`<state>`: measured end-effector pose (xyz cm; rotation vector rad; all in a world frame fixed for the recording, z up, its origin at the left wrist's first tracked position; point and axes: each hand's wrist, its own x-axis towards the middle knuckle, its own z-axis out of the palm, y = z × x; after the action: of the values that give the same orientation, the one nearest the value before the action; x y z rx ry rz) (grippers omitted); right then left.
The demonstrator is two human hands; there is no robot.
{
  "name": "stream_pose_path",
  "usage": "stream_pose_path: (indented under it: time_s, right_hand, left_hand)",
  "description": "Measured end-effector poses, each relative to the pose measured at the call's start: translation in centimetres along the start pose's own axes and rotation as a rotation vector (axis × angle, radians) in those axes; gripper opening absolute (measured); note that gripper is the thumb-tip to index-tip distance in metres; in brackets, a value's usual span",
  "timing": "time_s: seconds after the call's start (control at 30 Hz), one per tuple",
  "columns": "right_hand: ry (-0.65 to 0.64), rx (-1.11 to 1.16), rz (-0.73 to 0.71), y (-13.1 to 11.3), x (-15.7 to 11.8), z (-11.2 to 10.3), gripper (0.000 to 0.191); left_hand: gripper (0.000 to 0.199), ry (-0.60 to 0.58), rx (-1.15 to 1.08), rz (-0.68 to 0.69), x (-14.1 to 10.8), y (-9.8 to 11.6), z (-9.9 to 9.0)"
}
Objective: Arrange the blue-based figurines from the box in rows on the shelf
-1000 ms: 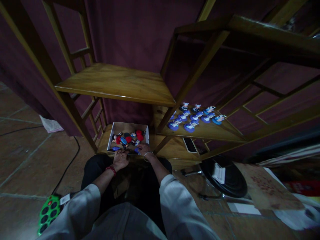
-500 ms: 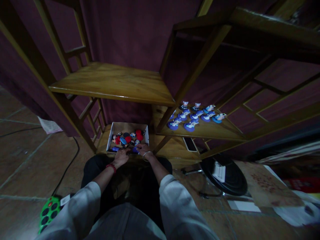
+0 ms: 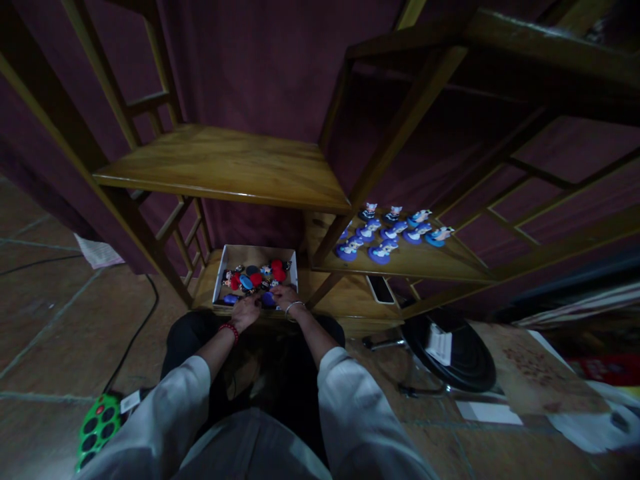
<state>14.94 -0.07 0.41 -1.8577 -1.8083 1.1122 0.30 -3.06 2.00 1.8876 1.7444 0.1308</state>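
Observation:
A shallow white box [image 3: 217,280] sits on the low shelf in front of my knees. Inside lie several small figurines [image 3: 254,279] with red, black and blue parts, and a purple piece [image 3: 231,299] rests in its near left corner. At the near side of the box, my right hand [image 3: 285,297] pinches a purple figurine base [image 3: 269,299] with its fingertips. Close on the left, my left hand [image 3: 247,312] has its fingers curled in toward that base. Shadow hides what the left fingertips hold.
Several purple and blue figurines [image 3: 383,231] stand on the shelf to the right, beyond a wooden post. Below them lies a phone [image 3: 380,289]. A black round stool [image 3: 453,353] is on the floor at right, a green power strip [image 3: 99,427] at left. A shelf board [image 3: 225,163] overhangs the box.
My left hand has shifted slightly right, closer to my right hand. The purple base between the hands has moved a little left; the figurines in the box look the same.

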Motion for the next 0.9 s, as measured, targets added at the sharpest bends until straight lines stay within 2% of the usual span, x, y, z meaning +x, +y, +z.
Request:
stream_pose_path:
  time_s: [0.27,0.53,0.9]
  right_hand:
    - [0.037,0.0,0.012,0.05,0.33,0.33,0.025]
    - [0.045,-0.016,0.029,-0.22,0.13,0.24,0.024]
    - [0.064,-0.089,0.005,0.13,0.22,0.44,0.023]
  left_hand:
    - [0.036,0.01,0.01,-0.031,0.39,0.07,0.43]
    - [0.035,0.036,-0.019,-0.049,-0.15,0.55,-0.13]
    - [0.032,0.025,-0.045,0.018,0.1,0.09,0.09]
